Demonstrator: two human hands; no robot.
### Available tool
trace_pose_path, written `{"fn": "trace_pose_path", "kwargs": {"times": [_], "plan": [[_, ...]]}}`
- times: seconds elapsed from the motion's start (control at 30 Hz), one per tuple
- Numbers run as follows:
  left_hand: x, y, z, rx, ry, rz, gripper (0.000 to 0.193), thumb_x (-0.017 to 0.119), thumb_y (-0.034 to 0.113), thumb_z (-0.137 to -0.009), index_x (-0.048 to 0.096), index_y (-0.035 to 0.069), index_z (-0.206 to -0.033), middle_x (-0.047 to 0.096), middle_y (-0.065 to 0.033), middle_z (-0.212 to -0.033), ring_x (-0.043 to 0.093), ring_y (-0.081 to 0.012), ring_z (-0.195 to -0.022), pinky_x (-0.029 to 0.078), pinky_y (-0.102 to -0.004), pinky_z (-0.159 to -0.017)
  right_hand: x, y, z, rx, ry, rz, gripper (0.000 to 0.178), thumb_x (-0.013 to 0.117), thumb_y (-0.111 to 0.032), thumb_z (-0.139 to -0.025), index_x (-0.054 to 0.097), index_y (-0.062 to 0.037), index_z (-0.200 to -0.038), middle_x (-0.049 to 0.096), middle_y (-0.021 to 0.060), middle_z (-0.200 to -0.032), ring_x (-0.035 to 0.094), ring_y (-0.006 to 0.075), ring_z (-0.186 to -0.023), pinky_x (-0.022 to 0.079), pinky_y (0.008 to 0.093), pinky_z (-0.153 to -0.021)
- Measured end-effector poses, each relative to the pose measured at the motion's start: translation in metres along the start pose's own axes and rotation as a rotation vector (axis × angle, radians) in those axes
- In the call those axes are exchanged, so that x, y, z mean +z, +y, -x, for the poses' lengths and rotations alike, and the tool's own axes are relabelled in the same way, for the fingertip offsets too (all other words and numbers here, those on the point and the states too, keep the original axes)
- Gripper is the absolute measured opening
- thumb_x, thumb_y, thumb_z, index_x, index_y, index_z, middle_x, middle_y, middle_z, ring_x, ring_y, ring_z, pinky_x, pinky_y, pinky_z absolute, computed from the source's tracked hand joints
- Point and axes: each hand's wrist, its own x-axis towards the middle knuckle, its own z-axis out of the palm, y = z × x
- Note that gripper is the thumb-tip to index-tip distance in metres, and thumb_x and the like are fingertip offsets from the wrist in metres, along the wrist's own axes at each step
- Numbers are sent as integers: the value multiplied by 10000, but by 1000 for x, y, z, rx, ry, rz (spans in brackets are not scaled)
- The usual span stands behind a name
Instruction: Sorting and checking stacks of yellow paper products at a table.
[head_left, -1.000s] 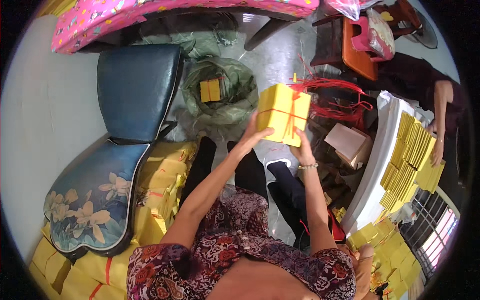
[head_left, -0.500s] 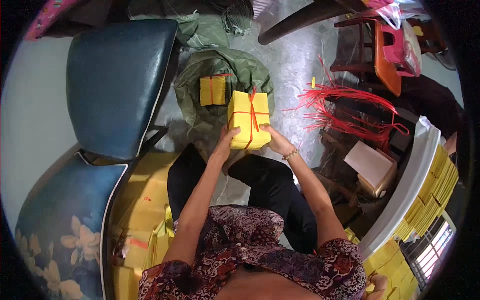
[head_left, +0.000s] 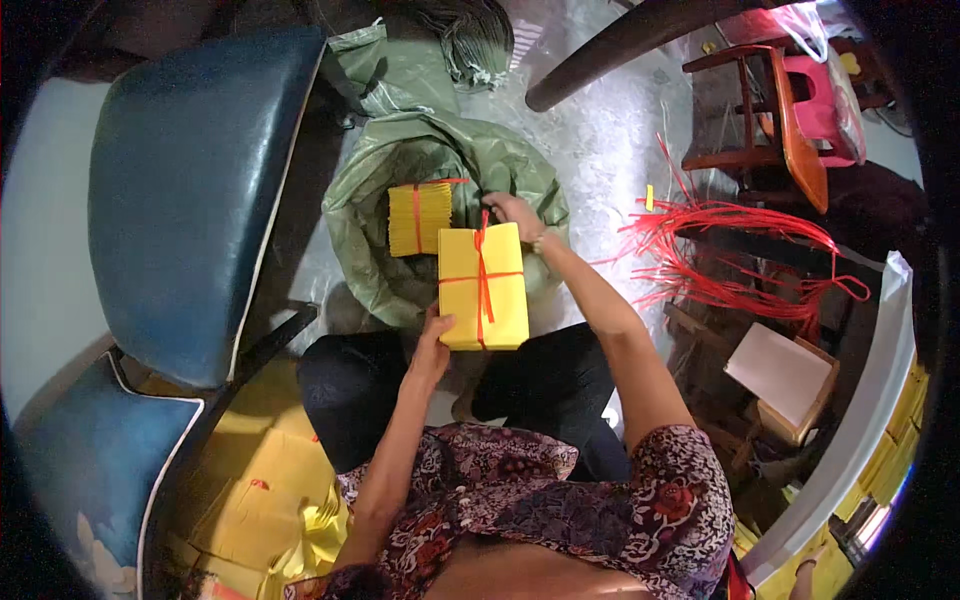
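My left hand (head_left: 432,340) holds a thick bundle of yellow paper (head_left: 505,300) by its left side, thumb on top. Red plastic string crosses the bundle and is knotted, its loose ends lying over the top face. Beyond it, my right hand (head_left: 516,214) is off the bundle, fingers curled at the inner edge of an open green woven sack (head_left: 365,160); the fingertips are partly hidden. Inside the sack lies another yellow bundle (head_left: 405,220), standing on edge and tied with red string.
Loose red plastic strings (head_left: 700,225) hang in a heap to the right, below a wooden chair (head_left: 795,130). A cardboard box (head_left: 780,375) sits nearer me. On the left stands a blue padded chair (head_left: 200,190), with yellow paper (head_left: 260,490) piled beside it.
My right hand has let go of the bundle and moved forward to the sack's edge. The left hand alone now holds the bundle. The whole view has shifted somewhat.
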Motion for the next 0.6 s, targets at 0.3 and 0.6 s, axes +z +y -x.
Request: {"fn": "trace_pose_path", "kwargs": {"times": [0.3,0.6], "plan": [[-12,-12,-18,11,31,68,456,657,313,-801,550,36,-1149,557,-68,-1172,504,-224,-1129,361,-398,-988,70,94,9,-19,121,822,205,552,-242,-798,617,-149,-968,565,109,-960,575,261,-901,452,430,-708],[-36,-17,-23,-66,64,-23,530,662,346,-788,493,58,-1200,516,-84,-1214,452,-232,-1171,314,-389,-991,68,53,-4,-176,5,340,348,549,-218,-805,525,-92,-1128,569,228,-994,577,416,-847,489,459,-727]]}}
